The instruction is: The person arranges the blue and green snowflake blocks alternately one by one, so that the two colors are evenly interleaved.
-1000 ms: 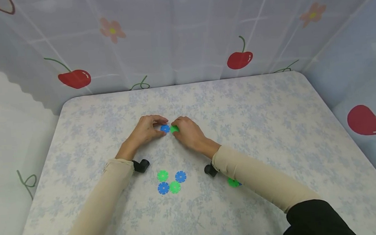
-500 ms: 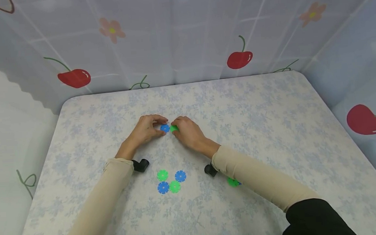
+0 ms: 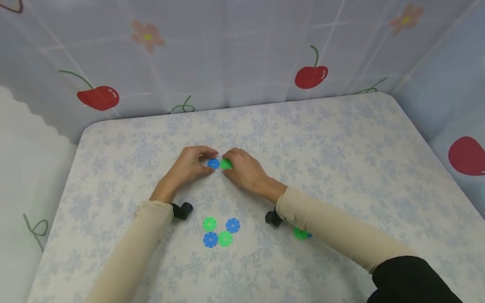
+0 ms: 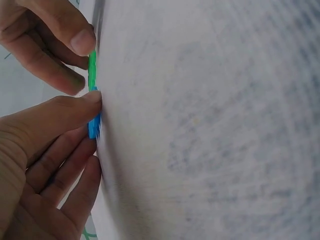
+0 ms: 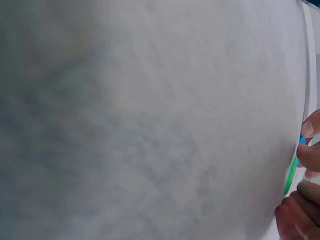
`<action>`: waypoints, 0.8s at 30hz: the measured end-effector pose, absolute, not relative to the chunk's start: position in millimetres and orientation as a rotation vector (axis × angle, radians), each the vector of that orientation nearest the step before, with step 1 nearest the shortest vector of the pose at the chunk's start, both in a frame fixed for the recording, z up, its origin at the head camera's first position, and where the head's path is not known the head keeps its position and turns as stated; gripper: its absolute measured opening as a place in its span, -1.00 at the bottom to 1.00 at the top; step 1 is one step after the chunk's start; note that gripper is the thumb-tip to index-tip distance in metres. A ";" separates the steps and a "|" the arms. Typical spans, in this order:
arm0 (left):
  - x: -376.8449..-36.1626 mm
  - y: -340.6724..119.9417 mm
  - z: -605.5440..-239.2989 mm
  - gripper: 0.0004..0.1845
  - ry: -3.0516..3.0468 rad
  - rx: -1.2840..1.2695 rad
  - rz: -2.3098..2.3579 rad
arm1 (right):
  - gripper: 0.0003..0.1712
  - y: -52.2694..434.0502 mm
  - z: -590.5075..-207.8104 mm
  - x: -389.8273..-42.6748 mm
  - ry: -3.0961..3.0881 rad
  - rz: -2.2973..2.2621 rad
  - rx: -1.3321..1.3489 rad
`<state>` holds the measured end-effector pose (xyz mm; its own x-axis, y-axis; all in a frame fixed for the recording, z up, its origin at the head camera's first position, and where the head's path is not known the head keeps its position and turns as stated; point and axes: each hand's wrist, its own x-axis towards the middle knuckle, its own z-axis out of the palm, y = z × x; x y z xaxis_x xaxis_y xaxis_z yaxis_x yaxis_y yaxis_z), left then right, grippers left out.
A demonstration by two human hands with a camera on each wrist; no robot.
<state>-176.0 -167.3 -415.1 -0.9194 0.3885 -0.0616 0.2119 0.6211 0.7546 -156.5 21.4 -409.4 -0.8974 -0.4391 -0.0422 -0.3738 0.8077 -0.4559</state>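
I'm pinching the blue disc (image 3: 213, 163) in my left hand (image 3: 188, 164) and the green disc (image 3: 226, 164) in my right hand (image 3: 243, 168) mid-table, edges touching, seemingly joining; four joined discs (image 3: 217, 231) are lying nearer me.

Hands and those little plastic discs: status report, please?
Left hand pinches blue notched plastic disc. Right hand pinches green notched plastic disc. Discs edge to edge on the floral tablecloth. Nothing between them.
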 end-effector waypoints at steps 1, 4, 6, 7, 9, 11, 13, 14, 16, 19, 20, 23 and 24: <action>-176.1 -167.0 -415.9 -0.52 2.622 0.498 1.180 | -0.51 23.0 -408.8 -154.9 2.847 -0.676 -0.646; -175.9 -166.0 -418.7 -0.51 2.618 0.494 1.170 | -0.46 30.1 -408.2 -147.0 2.834 -0.691 -0.686; -175.8 -165.5 -419.6 -0.50 2.624 0.492 1.149 | -0.44 35.8 -406.4 -138.9 2.798 -0.698 -0.759; -175.7 -165.5 -419.6 -0.50 2.626 0.492 1.139 | -0.44 38.7 -405.6 -134.2 2.770 -0.703 -0.805; -175.4 -165.6 -419.1 -0.49 2.636 0.489 1.112 | -0.45 44.5 -402.9 -123.9 2.690 -0.719 -0.903; -175.3 -165.9 -418.2 -0.48 2.643 0.494 1.098 | -0.47 50.3 -399.7 -113.0 2.597 -0.745 -0.990; -175.3 -166.1 -417.6 -0.47 2.651 0.495 1.097 | -0.49 56.0 -398.1 -102.5 2.509 -0.785 -1.062; -175.2 -166.0 -417.3 -0.47 2.656 0.497 1.100 | -0.49 59.0 -397.1 -97.3 2.468 -0.807 -1.089; -175.1 -165.8 -416.2 -0.47 2.658 0.505 1.110 | -0.50 64.6 -397.0 -87.9 2.413 -0.829 -1.131; -174.7 -165.8 -414.4 -0.47 2.651 0.511 1.132 | -0.49 71.5 -399.1 -75.9 2.368 -0.817 -1.165; -174.5 -166.1 -414.0 -0.47 2.644 0.513 1.138 | -0.49 73.3 -400.1 -72.6 2.365 -0.804 -1.171; -173.6 -167.7 -414.0 -0.47 2.631 0.503 1.149 | -0.49 75.7 -403.2 -64.9 2.368 -0.766 -1.203; -173.1 -168.3 -414.2 -0.47 2.628 0.502 1.152 | -0.49 75.6 -403.8 -63.1 2.373 -0.754 -1.221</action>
<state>-173.1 -168.3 -414.2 -0.9155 0.3962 -0.0699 0.2171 0.6328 0.7433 -63.1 75.6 -403.8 -0.5583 -0.8261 -0.0765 -0.6305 0.4824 -0.6081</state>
